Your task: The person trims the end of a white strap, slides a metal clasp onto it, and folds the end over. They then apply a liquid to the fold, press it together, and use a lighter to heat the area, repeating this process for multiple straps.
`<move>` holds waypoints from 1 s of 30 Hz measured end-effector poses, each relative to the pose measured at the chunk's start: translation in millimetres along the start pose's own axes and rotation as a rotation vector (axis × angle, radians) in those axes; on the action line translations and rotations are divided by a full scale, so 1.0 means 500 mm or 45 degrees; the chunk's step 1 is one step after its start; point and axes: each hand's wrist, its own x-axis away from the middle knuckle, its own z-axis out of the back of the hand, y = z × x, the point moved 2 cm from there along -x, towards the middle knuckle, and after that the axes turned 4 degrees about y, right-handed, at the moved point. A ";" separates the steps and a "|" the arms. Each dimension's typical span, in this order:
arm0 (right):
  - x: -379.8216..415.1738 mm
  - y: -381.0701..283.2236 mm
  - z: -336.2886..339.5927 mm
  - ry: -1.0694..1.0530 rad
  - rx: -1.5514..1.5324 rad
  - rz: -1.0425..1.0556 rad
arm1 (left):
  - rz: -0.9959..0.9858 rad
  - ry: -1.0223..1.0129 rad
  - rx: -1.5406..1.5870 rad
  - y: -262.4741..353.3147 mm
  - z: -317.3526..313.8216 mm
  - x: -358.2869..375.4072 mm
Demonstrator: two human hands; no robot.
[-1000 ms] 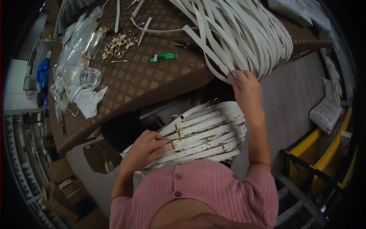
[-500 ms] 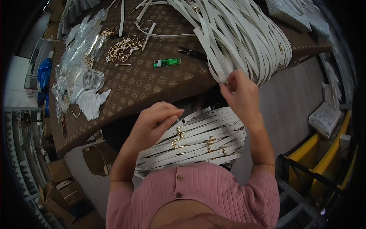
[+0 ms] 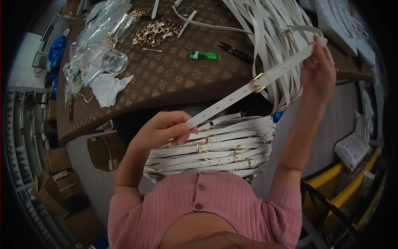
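Note:
A white belt [image 3: 228,99] with a gold buckle and a row of holes stretches slantwise between my hands. My left hand [image 3: 166,129] pinches its lower end above my lap. Up at the right, my right hand [image 3: 319,68] grips the other end, close to the pile of white straps [image 3: 286,14] on the table. Below the stretched belt, a bundle of white belts [image 3: 215,151] with gold buckles lies across my lap. The tip of the belt inside my left hand is hidden by the fingers.
On the brown patterned table [image 3: 166,87] lie a green lighter [image 3: 205,55], dark tweezers [image 3: 234,50], a cotton swab [image 3: 152,50], gold charms [image 3: 155,33], a clear plastic bottle [image 3: 114,61] and a white cloth [image 3: 108,89]. Yellow bins [image 3: 331,191] stand at the lower right, cardboard boxes [image 3: 62,182] at the left.
My right hand has moved up and right from the strap pile's lower edge, drawing out a belt. My left hand, which held no visible belt before, now holds its other end. The view has shifted slightly.

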 end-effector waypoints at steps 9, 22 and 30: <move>-0.375 -0.106 0.098 0.177 0.261 0.283 | -0.126 0.216 -0.065 -0.041 0.107 0.147; 0.323 0.191 -0.157 -0.796 0.472 -0.849 | -0.002 0.316 0.047 -0.035 -0.004 0.028; 0.095 0.145 -0.082 -0.325 0.148 -0.659 | -0.062 0.259 -0.119 -0.064 0.061 0.140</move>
